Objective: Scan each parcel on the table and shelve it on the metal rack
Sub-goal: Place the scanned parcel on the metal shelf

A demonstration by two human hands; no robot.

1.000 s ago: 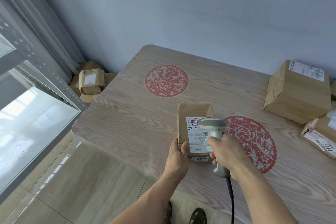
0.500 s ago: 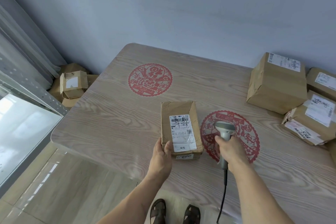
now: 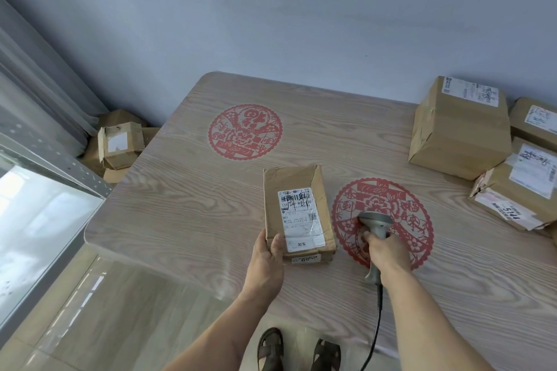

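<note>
A narrow brown cardboard parcel (image 3: 297,208) with a white shipping label on top lies flat near the front of the wooden table (image 3: 187,214). My left hand (image 3: 266,256) grips its near left corner, thumb on top. To the right of the parcel, my right hand (image 3: 387,250) holds a grey corded barcode scanner (image 3: 375,224) by the handle. The scanner's head rests low over a red paper-cut decal, beside the parcel and not over its label. The metal rack (image 3: 60,166) shows at the left edge.
Three more labelled cardboard parcels (image 3: 458,126) are stacked at the table's right side. Several crumpled boxes (image 3: 120,144) lie on the floor in the corner by the curtain. A second red decal (image 3: 245,129) marks the table's middle. My sandalled feet show below the table edge.
My right hand has carried the scanner off the parcel's label to the right and lowered it onto the red decal. My left hand has stayed on the parcel's corner.
</note>
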